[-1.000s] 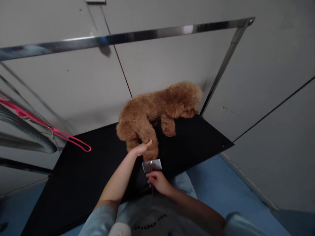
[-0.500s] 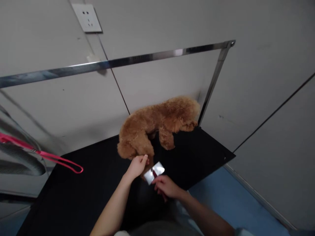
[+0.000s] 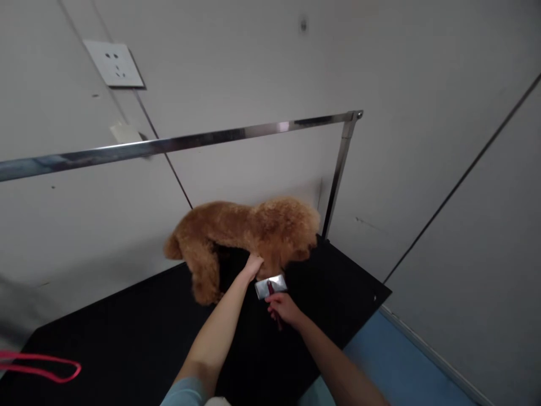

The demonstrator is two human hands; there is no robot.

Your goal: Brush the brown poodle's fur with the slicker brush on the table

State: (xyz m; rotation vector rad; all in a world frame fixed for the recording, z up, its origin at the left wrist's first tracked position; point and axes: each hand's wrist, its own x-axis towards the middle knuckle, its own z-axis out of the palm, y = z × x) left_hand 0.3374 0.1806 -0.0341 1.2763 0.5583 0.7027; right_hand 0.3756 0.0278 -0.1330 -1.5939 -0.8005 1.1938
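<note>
A curly brown dog point(image 3: 228, 225) stands on the black table point(image 3: 127, 338), its head toward the right. My left hand point(image 3: 254, 265) is closed at the dog's front leg, just below the chest; the fingers are partly hidden by fur. In my right hand point(image 3: 284, 308) is a slicker brush point(image 3: 271, 286) with a dark red handle and a flat metallic head. The back of the brush faces me, and its head lies over the lower part of that front leg, right beside my left hand.
A shiny metal rail point(image 3: 203, 140) runs behind the dog, with a post point(image 3: 338, 175) at the table's right end. A pink loop strap point(image 3: 46, 366) hangs at the lower left. The wall holds a socket point(image 3: 115, 65). Blue floor point(image 3: 393, 361) lies beyond the table's right edge.
My left hand has gone from the dog's hind leg to its front leg. The brush has followed to the front leg. The dog's hind leg is now free, and the view has shifted.
</note>
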